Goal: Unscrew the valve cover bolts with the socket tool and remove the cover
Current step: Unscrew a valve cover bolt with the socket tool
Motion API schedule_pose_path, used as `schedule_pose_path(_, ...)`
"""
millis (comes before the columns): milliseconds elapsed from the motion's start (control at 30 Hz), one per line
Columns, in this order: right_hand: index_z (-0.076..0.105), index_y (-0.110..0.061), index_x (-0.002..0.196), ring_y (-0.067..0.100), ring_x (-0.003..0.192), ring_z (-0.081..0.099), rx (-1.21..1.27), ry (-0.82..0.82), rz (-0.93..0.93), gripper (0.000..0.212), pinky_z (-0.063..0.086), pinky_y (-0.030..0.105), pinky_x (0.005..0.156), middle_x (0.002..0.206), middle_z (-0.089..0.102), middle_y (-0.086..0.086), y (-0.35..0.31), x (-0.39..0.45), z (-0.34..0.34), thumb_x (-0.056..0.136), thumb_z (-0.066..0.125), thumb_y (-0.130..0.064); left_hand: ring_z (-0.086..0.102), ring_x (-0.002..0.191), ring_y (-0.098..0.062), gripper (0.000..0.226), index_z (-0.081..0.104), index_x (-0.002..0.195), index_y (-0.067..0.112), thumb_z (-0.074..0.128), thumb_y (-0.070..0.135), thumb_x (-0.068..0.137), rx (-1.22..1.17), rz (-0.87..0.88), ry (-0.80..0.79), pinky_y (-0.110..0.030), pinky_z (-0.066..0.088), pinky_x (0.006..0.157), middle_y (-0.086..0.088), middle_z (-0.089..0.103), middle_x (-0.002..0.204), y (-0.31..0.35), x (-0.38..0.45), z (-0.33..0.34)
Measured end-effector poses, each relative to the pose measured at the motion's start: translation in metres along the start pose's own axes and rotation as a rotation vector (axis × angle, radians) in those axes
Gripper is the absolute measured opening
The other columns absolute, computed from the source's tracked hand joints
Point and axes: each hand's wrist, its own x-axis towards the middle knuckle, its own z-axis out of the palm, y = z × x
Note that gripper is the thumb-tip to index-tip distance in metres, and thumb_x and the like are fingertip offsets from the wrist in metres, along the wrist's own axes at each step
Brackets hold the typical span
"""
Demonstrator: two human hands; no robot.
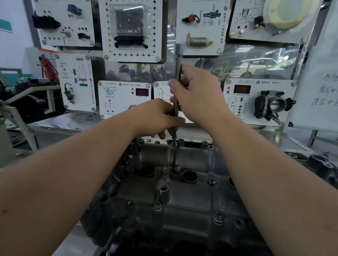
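Note:
A grey metal valve cover (pixel 181 203) lies on the bench in front of me, with round plug wells and several bolts (pixel 158 206) along its ribs. A long thin socket tool (pixel 178 57) stands upright, its tip on a bolt (pixel 174 142) at the cover's far edge. My left hand (pixel 155 118) is closed around the lower shaft. Higher up, my right hand (pixel 198 94) pinches the shaft between thumb and fingers. The tool's top end sticks out above my right hand.
A display board with white training panels (pixel 131 22) stands right behind the cover. A whiteboard (pixel 333 78) stands at the right. A dark cast part (pixel 326 169) lies on the bench at the right. Machinery and a frame fill the left.

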Motion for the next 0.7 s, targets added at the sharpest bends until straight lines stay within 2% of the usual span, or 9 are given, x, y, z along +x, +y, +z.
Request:
schedule_pose_path(67, 0.06, -0.005, 0.105, 0.025, 0.084, 0.072, -0.007, -0.026, 0.012, 0.018, 0.058, 0.047, 0.077, 0.092, 0.072, 0.009, -0.0003, 0.001, 0.0005, 0.103, 0.051, -0.02, 0.072, 0.063, -0.01, 0.019, 0.072, 0.107, 0.019, 0.061, 0.032, 0.099, -0.039, -0.001, -0.005, -0.034, 0.055, 0.075, 0.01, 0.077, 0.083, 0.0005, -0.0006, 0.0002)
schedule_pose_path(133, 0.057, -0.008, 0.109, 0.025, 0.085, 0.072, -0.006, -0.022, 0.007, 0.017, 0.059, 0.046, 0.076, 0.095, 0.072, 0.009, -0.0009, 0.0001, 0.0012, 0.103, 0.046, -0.019, 0.073, 0.065, -0.01, 0.018, 0.072, 0.108, 0.02, 0.062, 0.032, 0.099, -0.023, 0.017, -0.005, -0.033, 0.055, 0.073, 0.011, 0.077, 0.085, 0.0001, -0.0017, -0.0007)
schedule_pose_path(300, 0.062, -0.015, 0.11, 0.016, 0.081, 0.07, 0.015, 0.018, -0.038, 0.02, 0.057, 0.039, 0.077, 0.089, 0.071, 0.0, -0.0017, -0.0051, 0.0021, 0.101, 0.058, -0.033, 0.072, 0.064, -0.006, 0.025, 0.073, 0.104, 0.018, 0.068, 0.041, 0.095, 0.009, 0.033, 0.012, -0.016, 0.052, 0.057, 0.014, 0.077, 0.083, -0.0016, -0.0022, -0.0028)
schedule_pose_path(433, 0.065, -0.008, 0.102, 0.016, 0.076, 0.072, 0.023, -0.003, 0.01, 0.022, 0.059, 0.043, 0.076, 0.086, 0.072, 0.004, 0.0001, -0.0002, 0.0005, 0.102, 0.058, -0.029, 0.073, 0.065, -0.008, 0.02, 0.072, 0.1, 0.02, 0.069, 0.039, 0.094, -0.009, 0.019, 0.006, -0.028, 0.056, 0.068, 0.011, 0.077, 0.082, 0.0002, -0.0018, -0.0011)
schedule_pose_path(533, 0.058, -0.014, 0.113, 0.009, 0.074, 0.073, 0.034, -0.037, 0.0, 0.014, 0.06, 0.04, 0.077, 0.093, 0.073, 0.0, -0.0006, -0.0001, -0.0005, 0.104, 0.051, -0.021, 0.074, 0.067, -0.013, 0.013, 0.072, 0.103, 0.017, 0.065, 0.026, 0.096, -0.059, 0.009, -0.019, -0.03, 0.052, 0.068, 0.008, 0.078, 0.087, 0.0012, -0.0026, -0.0016)
schedule_pose_path(633, 0.047, -0.016, 0.134, 0.018, 0.082, 0.073, 0.052, -0.043, -0.017, 0.031, 0.06, 0.042, 0.077, 0.098, 0.073, 0.005, -0.0027, -0.0018, 0.0012, 0.104, 0.044, -0.016, 0.073, 0.067, -0.009, 0.017, 0.074, 0.103, 0.015, 0.066, 0.028, 0.096, -0.046, 0.028, -0.019, -0.035, 0.056, 0.074, 0.01, 0.078, 0.086, 0.0005, -0.0052, -0.0036)
schedule_pose_path(700, 0.049, -0.016, 0.129, 0.018, 0.081, 0.073, 0.071, -0.032, -0.024, 0.026, 0.059, 0.042, 0.075, 0.095, 0.072, 0.004, -0.0018, -0.0029, 0.0018, 0.103, 0.045, -0.018, 0.073, 0.066, -0.007, 0.02, 0.074, 0.101, 0.016, 0.067, 0.033, 0.095, -0.017, 0.038, -0.007, -0.032, 0.056, 0.075, 0.012, 0.077, 0.084, -0.0003, -0.0048, -0.0036)
